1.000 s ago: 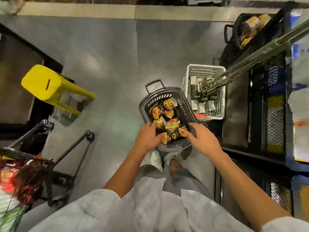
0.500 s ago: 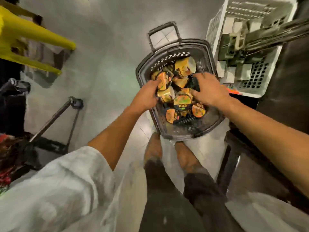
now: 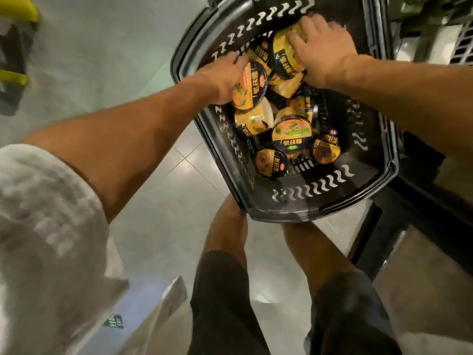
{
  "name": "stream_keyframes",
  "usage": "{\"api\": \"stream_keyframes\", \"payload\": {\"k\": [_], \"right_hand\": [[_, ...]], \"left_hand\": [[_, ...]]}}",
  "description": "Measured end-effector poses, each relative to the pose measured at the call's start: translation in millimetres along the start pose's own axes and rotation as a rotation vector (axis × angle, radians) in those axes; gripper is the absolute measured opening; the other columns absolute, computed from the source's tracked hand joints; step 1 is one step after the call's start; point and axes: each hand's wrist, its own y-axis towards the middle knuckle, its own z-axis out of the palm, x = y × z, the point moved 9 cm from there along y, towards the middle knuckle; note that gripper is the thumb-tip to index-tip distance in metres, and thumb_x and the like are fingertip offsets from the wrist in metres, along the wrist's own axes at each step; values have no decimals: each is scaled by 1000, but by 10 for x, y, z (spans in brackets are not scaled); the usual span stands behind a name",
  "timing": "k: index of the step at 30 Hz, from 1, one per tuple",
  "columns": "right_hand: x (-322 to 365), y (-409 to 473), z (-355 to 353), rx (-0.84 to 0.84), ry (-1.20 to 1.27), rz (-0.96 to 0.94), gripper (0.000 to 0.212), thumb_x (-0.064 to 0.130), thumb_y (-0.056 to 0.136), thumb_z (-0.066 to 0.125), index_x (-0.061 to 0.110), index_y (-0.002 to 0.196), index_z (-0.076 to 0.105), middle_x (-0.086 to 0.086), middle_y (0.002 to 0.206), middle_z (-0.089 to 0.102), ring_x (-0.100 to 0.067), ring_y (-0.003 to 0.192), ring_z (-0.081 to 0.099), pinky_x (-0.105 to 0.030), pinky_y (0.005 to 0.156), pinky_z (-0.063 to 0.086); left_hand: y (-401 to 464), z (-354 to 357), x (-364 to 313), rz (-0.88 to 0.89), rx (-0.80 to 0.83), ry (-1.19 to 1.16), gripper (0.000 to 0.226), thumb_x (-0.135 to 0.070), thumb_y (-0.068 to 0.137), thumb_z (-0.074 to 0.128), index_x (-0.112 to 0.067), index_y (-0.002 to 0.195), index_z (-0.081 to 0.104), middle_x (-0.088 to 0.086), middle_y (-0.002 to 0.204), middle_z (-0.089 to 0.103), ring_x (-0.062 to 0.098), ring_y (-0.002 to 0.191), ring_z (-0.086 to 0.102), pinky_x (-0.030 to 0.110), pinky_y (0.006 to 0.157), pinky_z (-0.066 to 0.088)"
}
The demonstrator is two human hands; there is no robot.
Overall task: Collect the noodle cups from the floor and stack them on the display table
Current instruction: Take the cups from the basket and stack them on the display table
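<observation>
A dark plastic shopping basket [image 3: 317,198] stands on the tiled floor and holds several yellow-and-black noodle cups. My left hand [image 3: 222,78] reaches into its left side and grips a cup [image 3: 249,88] lying on its side with the lid facing me. My right hand [image 3: 322,44] is at the far end of the basket, fingers curled over another cup [image 3: 284,60]. More cups lie loose below them, one lid up [image 3: 291,134], two smaller-looking ones at the near end [image 3: 271,162] [image 3: 326,149].
A yellow stool [image 3: 18,14] shows at the far left edge. A white crate [image 3: 458,44] and a dark shelf unit [image 3: 419,175] stand to the right of the basket. My legs [image 3: 225,239] are just behind the basket on the grey floor tiles.
The view has dropped much closer to the basket. Both hands have gone deeper in, from the near rim to the cups at the far end, and now close on two cups.
</observation>
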Motion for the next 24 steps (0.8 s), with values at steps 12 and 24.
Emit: {"api": "stream_keyframes", "payload": {"k": [12,24], "right_hand": [[-47,-6,-25,-147,-41,63,79,45,82,82,0,137,48,-27,128,52,-43,119,50,-52,101,46],[-202,-981,261,-155,807,375,108,55,74,83,9,157,30,-17,148,34,-35,126,53,-41,108,47]], "left_hand": [[171,123,-11,72,96,-168,116,-24,64,98,-24,156,27,10,153,48,32,142,47,52,119,39],[-129,188,-126,-143,-17,-617,91,-57,74,89,-21,149,52,5,150,52,21,140,48,38,123,36]]}}
